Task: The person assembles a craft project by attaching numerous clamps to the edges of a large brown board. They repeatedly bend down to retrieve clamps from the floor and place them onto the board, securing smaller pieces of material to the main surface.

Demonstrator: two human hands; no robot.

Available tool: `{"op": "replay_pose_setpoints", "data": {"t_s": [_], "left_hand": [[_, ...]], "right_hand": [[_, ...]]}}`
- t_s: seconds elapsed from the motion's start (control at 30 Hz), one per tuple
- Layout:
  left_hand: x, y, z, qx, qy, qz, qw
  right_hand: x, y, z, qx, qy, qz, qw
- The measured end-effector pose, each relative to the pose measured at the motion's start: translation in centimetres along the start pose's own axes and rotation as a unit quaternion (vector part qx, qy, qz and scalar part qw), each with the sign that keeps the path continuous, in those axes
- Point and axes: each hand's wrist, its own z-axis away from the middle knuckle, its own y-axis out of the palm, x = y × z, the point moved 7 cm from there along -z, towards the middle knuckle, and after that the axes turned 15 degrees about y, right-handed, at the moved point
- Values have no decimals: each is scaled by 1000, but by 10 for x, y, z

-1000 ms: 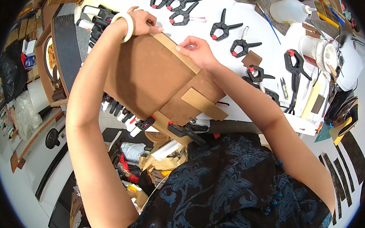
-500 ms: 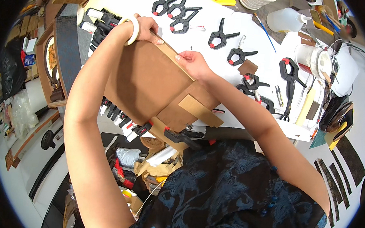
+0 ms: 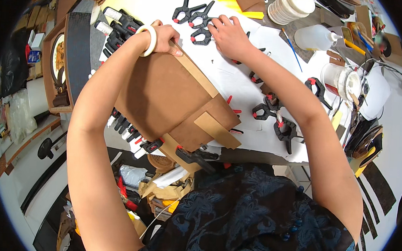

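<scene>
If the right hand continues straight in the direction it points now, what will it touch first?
The right hand points up and left across the white table. First in that line is probably the black spring clamp beside its fingers, though depth is unclear.

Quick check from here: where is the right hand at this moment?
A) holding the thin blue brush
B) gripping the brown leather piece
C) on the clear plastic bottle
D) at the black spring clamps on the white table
D: the right hand is at the black spring clamps on the white table, while the left hand holds the brown leather piece.
</scene>
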Motion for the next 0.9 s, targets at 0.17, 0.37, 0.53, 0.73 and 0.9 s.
{"op": "replay_pose_setpoints", "data": {"t_s": [0.17,0.37,0.53,0.73,0.9], "left_hand": [[2,4,4,8,-6,9,1000],[2,1,9,-30,-2,2,1000],[1,1,10,-18,-12,11,1000],[4,4,8,-23,13,3,1000],[5,6,10,-42,22,11,999]], "right_hand": [[17,-3,-4,67,-79,10,995],[16,-2,-4,221,-26,-196,955],[37,15,-19,245,-101,-200,943],[57,26,-22,290,-165,-185,924],[47,-9,-27,183,-225,-239,927]]}}
